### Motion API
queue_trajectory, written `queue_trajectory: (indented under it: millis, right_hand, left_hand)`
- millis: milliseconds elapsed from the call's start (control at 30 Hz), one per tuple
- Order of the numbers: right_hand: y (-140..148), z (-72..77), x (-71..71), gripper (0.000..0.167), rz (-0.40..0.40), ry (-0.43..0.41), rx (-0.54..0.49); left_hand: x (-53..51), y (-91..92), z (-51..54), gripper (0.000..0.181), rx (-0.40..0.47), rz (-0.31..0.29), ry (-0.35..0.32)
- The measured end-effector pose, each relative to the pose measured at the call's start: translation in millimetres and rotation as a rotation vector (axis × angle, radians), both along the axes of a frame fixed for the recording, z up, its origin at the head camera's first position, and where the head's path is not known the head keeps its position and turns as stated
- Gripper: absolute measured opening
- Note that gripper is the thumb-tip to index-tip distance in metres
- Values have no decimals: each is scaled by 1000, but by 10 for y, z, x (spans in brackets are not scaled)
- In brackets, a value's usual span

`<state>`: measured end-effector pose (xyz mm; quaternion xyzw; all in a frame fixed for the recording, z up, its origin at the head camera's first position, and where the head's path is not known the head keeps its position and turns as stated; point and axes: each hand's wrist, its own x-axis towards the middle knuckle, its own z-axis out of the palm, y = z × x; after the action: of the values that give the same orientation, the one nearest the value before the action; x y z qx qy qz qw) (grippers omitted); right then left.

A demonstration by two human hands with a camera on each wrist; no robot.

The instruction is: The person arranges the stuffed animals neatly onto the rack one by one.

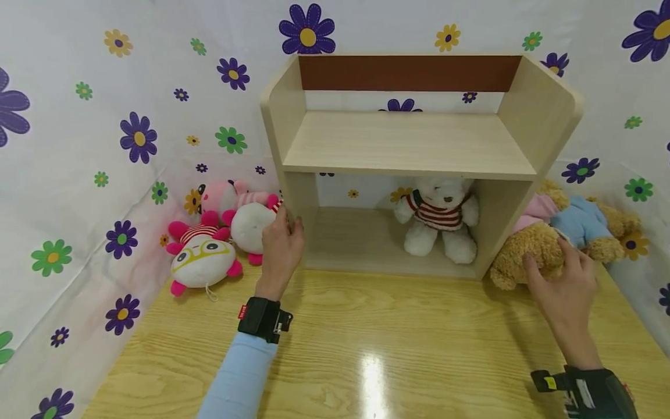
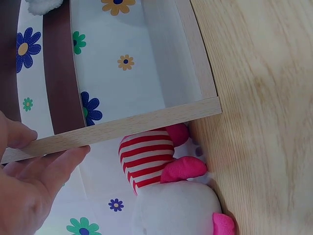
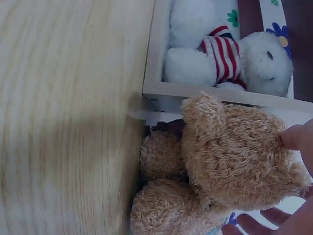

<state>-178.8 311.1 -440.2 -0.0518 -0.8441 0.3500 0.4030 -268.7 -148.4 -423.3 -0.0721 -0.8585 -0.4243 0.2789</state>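
My left hand [image 1: 282, 247] grips the left side panel of a pale wooden shelf [image 1: 408, 142]. The left wrist view shows the thumb on the inner face and fingers [image 2: 66, 166] on the outer face. At the shelf's right, my right hand [image 1: 567, 288] holds the fuzzy head of a tan teddy bear [image 1: 528, 256], thumb on one side and fingers on the other. Next to it lies another tan bear in a blue top [image 1: 581, 221]. Inside the lower compartment sits a white teddy bear [image 1: 439, 218] in a red-striped sweater, near the right wall.
Left of the shelf lie several pink-and-white plush toys, among them one with yellow glasses [image 1: 204, 262] and a white-bodied one [image 1: 248, 227]. The wooden table [image 1: 335, 337] extends in front. Flower-patterned cloth [image 1: 173, 128] hangs behind and at both sides.
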Motion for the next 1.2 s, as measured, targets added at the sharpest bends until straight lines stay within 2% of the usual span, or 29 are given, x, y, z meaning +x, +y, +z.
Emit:
queue_trajectory:
  millis: [133,300,400,633,867,967,1100,1200]
  right_hand:
    - [11,-9,-10,70,12,-63,-23]
    - [3,-2,-54,87,10,-211,-62]
    - [-9,-28,-76,96,19,-248,-85]
    - [-30,-107,-87,100,-14,-243,-123]
    - [-33,-144,-85,93,-27,-156,-145]
    - [-24,-153,-84,90,-33,-111,-160]
    - [-15,-149,-66,85,-46,-68,-194]
    - [-11,-140,-37,81,-58,-51,-224]
  left_hand:
    - [-11,7,13,31,-3,7,11]
    - [-5,23,30,20,-8,13,15]
    - [0,32,30,17,-16,12,13]
    - [26,38,20,27,-6,1,5]
    - [21,32,14,28,3,-1,-6]
    - [21,33,14,26,-1,0,-3]
    - [22,28,10,12,-6,5,1]
    - [20,20,3,12,-12,14,4]
